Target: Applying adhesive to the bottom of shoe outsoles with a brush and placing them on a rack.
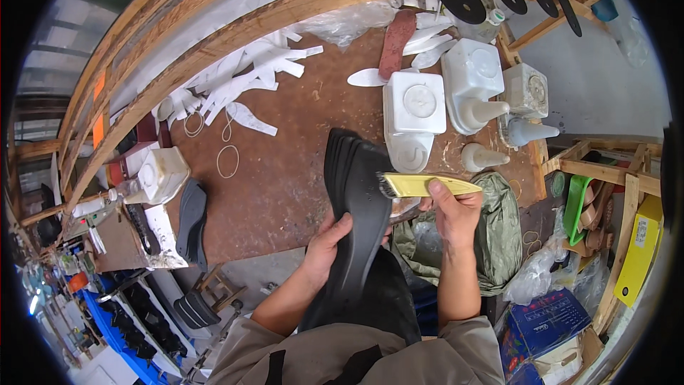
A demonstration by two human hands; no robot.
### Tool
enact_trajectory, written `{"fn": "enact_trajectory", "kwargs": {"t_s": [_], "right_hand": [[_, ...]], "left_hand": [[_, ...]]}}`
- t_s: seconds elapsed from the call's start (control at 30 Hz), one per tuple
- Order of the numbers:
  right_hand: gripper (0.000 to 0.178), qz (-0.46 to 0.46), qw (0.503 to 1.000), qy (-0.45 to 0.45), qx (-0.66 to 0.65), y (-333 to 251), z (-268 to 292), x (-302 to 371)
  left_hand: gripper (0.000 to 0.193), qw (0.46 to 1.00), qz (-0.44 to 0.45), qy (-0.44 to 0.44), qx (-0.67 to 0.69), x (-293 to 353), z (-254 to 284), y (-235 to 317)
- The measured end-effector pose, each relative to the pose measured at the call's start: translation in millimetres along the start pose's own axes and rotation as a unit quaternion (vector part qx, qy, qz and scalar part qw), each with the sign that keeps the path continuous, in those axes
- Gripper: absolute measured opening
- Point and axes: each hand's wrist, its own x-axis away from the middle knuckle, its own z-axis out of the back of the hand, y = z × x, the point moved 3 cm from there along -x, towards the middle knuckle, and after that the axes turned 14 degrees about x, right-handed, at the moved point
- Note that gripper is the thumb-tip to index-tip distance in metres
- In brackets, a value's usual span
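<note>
My left hand (pixel 326 248) is closed around a stack of black shoe soles (pixel 360 203), thumb on the near side, the layers fanned at the far end. My right hand (pixel 457 217) grips a yellow-handled brush (pixel 420 185). Its dark bristles meet, or nearly meet, the right edge of the soles; I cannot tell which. Beyond the brush stands a white plastic container (pixel 419 103). Some fingers of both hands are hidden behind what they hold.
On the brown table (pixel 278 150) lie white cut strips (pixel 249 82), a reddish sole (pixel 396 43) and rubber bands. More black soles (pixel 191 217) rest at its left edge. A wooden frame (pixel 235 18) arches over the back. To the right are a green plastic bag (pixel 499 235) and shelving.
</note>
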Motion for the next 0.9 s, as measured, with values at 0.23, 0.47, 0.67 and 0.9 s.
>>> {"fn": "enact_trajectory", "kwargs": {"t_s": [0.23, 0.47, 0.67, 0.9], "right_hand": [[0.018, 0.326, 0.895, -0.008, 0.304, -112, -37, 4], [0.023, 0.487, 0.773, -0.166, 0.372, -130, -36, 76], [0.022, 0.446, 0.798, -0.202, 0.352, -157, -31, 99], [0.015, 0.407, 0.873, -0.052, 0.262, -215, -32, 34]], "left_hand": [[0.067, 0.991, -0.037, -0.129, -0.019, 38, -59, 15], [0.06, 0.986, -0.096, -0.138, -0.023, 63, -53, 25], [0.063, 0.972, -0.096, -0.21, -0.036, 81, -84, 33], [0.064, 0.973, -0.049, -0.221, -0.036, 104, -108, 29]]}}
